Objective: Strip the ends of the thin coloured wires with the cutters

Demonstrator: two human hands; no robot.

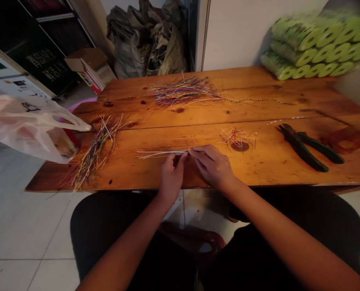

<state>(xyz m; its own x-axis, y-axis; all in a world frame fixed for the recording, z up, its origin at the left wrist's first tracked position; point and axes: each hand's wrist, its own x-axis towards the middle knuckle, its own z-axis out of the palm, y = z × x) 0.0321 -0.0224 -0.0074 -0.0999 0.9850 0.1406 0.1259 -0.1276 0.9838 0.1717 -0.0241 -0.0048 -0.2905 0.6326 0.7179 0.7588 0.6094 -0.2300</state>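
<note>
Okay, so your left hand (171, 178) and right hand (212, 167) are close together near the front edge of the table, and both are working on a thin bundle of pale insulated wires (158, 154). Your fingers (192, 152) are clenched in a tight pinch on it, with the loose ends fanning out to the left. That pinch looks like it's there to keep the strands lined up, though your fingers hide the exact spot where they're held.

All of this sits on a warm orange plank table (274, 161), with the sorted stuff spread around you. There's a big, messy heap of multicoloured thin wires (183, 91) at the far side and a long, loose bunch of coloured wires (96, 151) off to the left, probably kept apart so they don't tangle. A small tangle of short wire offcuts (234, 138) sits just past your right hand. Further right, your black-handled steel pliers (301, 145) lie open, handy for your right hand. A crinkled white plastic bag (28, 127) hangs over the left edge, right by the loose bunch, maybe for scraps, but I can't tell.
</note>
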